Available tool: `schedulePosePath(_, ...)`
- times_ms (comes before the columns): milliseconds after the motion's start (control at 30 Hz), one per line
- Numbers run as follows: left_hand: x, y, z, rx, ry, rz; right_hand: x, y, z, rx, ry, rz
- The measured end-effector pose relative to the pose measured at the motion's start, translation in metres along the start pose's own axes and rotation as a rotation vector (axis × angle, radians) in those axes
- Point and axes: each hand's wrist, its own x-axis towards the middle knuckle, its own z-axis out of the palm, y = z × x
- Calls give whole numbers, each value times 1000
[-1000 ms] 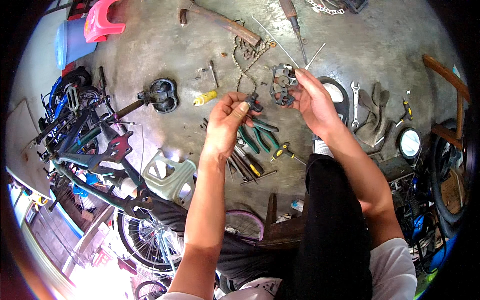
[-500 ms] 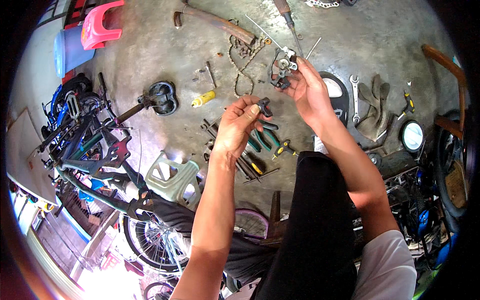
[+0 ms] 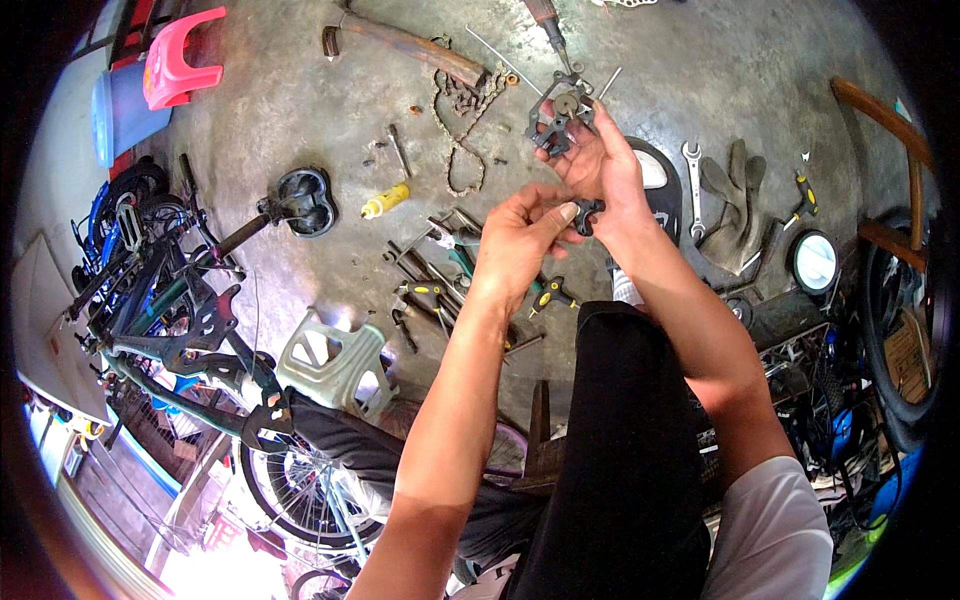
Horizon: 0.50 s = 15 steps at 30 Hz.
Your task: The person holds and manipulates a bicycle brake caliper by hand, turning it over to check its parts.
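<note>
My right hand (image 3: pixel 608 178) holds up a dark metal bicycle part (image 3: pixel 560 118) with a round bolt head at its top, gripped between the fingers. My left hand (image 3: pixel 520 240) is just below and left of it, fingers pinched on a small black piece (image 3: pixel 588 212) that touches the right palm. Both forearms come in from the lower edge, over my black trouser leg (image 3: pixel 625 440). Under the hands, pliers and screwdrivers (image 3: pixel 440 275) lie on the concrete floor.
A bicycle chain (image 3: pixel 462 135), a yellow bottle (image 3: pixel 386 200), a bicycle saddle (image 3: pixel 305 200) and a rusty bar (image 3: pixel 405 45) lie on the floor. A pale green stool (image 3: pixel 335 365) and an upturned bicycle (image 3: pixel 180 330) stand left. Gloves (image 3: pixel 730 205), a wrench (image 3: pixel 693 175) and a tyre (image 3: pixel 900 330) lie right.
Both hands have risen away from the floor tools. The right hand lifted the metal part higher, and the left hand closed in to meet it at the palm.
</note>
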Motion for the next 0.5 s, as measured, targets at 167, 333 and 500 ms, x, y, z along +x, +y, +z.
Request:
schedulePosePath(167, -3, 3, 10, 128, 71, 71, 3, -3, -4, 49, 0, 14)
schedulePosePath(333, -6, -1, 21, 312, 149, 199, 1, -7, -3, 23, 24, -40)
schedulePosePath(500, -10, -7, 19, 272, 118, 192, -3, -10, 3, -32, 21, -70)
